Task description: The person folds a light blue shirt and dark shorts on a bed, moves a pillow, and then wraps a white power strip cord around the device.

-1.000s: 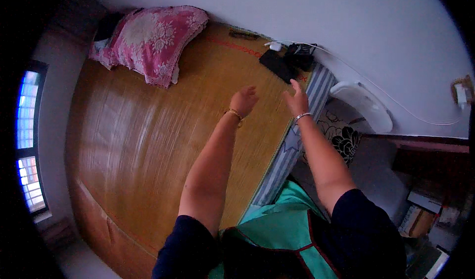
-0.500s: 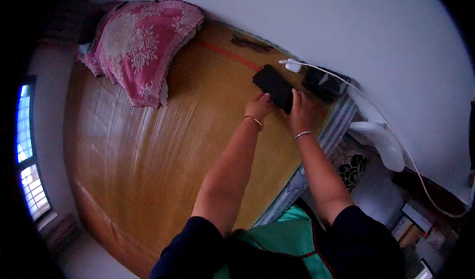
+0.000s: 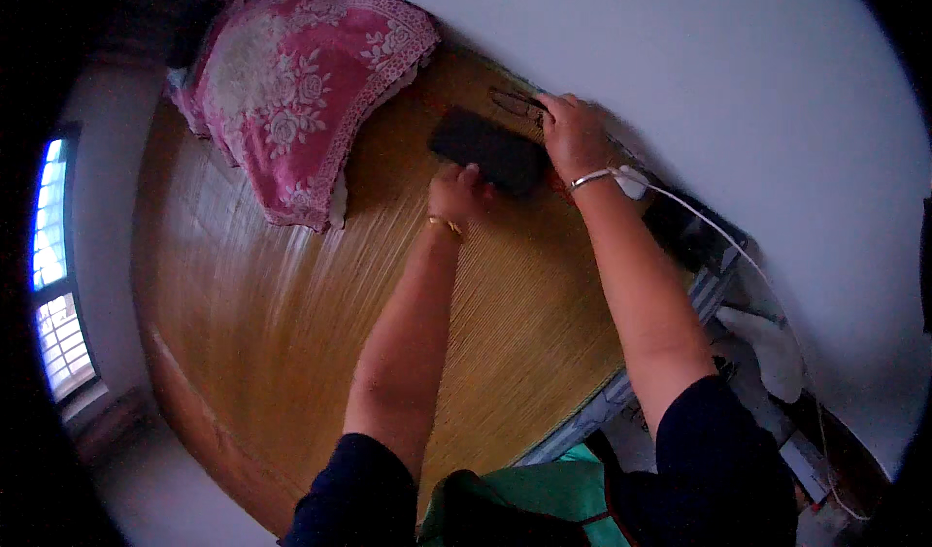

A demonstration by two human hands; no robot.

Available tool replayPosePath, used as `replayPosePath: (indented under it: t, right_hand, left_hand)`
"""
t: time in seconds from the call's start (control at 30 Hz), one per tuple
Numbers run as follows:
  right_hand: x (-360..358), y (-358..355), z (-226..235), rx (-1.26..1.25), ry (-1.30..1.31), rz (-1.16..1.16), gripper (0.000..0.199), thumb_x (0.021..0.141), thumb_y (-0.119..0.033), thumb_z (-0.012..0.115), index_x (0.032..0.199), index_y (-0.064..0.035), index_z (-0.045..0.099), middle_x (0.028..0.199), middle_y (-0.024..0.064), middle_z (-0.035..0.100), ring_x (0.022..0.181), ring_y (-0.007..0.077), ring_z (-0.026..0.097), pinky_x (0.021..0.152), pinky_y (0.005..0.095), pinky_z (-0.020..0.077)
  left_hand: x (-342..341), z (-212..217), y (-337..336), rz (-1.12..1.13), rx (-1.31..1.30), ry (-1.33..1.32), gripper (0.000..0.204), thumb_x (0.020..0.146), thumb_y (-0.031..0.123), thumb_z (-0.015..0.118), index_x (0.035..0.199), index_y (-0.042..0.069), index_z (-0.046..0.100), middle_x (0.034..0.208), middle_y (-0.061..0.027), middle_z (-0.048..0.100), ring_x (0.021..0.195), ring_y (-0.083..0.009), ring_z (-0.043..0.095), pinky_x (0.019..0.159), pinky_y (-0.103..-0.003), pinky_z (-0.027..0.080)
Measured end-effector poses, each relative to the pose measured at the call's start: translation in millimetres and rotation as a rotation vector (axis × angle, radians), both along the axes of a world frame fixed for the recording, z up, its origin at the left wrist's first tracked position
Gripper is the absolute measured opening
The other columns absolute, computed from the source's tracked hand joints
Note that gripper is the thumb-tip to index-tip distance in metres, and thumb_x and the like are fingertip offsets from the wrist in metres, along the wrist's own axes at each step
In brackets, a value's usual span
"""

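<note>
The woven mat (image 3: 291, 353) fills most of my view, running from the window (image 3: 53, 285) side to the pale wall (image 3: 728, 81). A pink flowered pillow (image 3: 291, 91) lies at the mat's far corner, to my left.

Just right of the pillow and apart from it, a dark flat slab (image 3: 485, 147) sits on the mat close to the wall. Both my arms are stretched out to it.

My left hand (image 3: 458, 193) is at the slab's near edge. It is narrow and curled, with the thumb on top of the slab and the other fingers tucked beneath, so I judge it is pinching that edge. My right hand (image 3: 575, 137) is at the slab's right end, fingers laid out toward the wall. I cannot tell whether it grips the slab or only rests against it, because the hand hides the corner.

I would call this the moment of taking hold: both hands are on the slab and it is not clearly off the mat. A white cable (image 3: 718, 227) runs from the clutter at my right to a small white plug (image 3: 631, 180) just beside my right wrist. Any move of the slab calls for a firm two-handed grip, and care not to snag that cable.

A gold bangle (image 3: 447, 224) is on my left wrist and a silver one (image 3: 590, 180) on my right.
</note>
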State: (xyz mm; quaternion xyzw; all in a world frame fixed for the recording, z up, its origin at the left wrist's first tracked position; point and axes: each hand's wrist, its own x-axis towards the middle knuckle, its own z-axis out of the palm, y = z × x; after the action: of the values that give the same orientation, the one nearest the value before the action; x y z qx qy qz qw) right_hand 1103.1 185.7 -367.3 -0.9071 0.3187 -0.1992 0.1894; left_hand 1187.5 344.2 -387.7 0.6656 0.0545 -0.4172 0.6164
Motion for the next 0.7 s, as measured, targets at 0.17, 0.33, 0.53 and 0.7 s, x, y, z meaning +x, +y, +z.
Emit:
replayPosePath:
  t: [0.17,0.33,0.53,0.7]
  right_hand:
    - [23.1,3.2,14.5,-0.021,-0.243,0.015,0.025,0.075,-0.010,0.056,0.099,-0.0102,0.056,0.092,0.0088,0.056,0.082,0.0278,0.055,0.070,0.0378,0.0448]
    - [47.2,2.8,-13.0,-0.038,-0.115,-0.022,0.034,0.075,-0.013,0.056,0.108,-0.0062,0.048,0.101,0.0121,0.054,0.096,0.0294,0.050,0.079,0.0375,0.0434]
    - [-50.8,50.9,16.7,0.063,-0.440,-0.102,0.028,0.075,-0.005,0.056,0.102,-0.0040,0.052,0.102,0.0130,0.054,0.094,0.0290,0.052,0.081,0.0363,0.0428]
    - [-203.7,92.5,8.8,0.287,-0.248,-0.319,0.025,0.073,-0.001,0.056,0.098,-0.0045,0.054,0.097,0.0117,0.056,0.091,0.0262,0.054,0.078,0.0331,0.0437]
  left_hand:
    - [57.7,-24.3,-38.5,-0.558,0.371,-0.974,0.018,0.079,0.008,0.052,0.093,-0.003,0.052,0.079,-0.0090,0.059,0.075,-0.0220,0.058,0.064,-0.032,0.048]
    - [44.9,-12.0,-70.6,-0.180,0.031,-0.315,0.018,0.074,0.006,0.056,0.088,-0.004,0.054,0.083,-0.0125,0.061,0.080,-0.0207,0.059,0.069,-0.029,0.047]
    - [-21.4,-41.3,-33.4,-0.386,0.014,-0.606,0.019,0.079,0.009,0.056,0.096,0.001,0.054,0.089,-0.0091,0.059,0.074,-0.0137,0.057,0.065,-0.027,0.048]
    - [-131.1,11.1,-61.9,-0.821,-0.019,-0.980,0.032,0.070,0.009,0.058,0.102,0.010,0.052,0.108,-0.0093,0.053,0.076,-0.0266,0.059,0.062,-0.035,0.048]
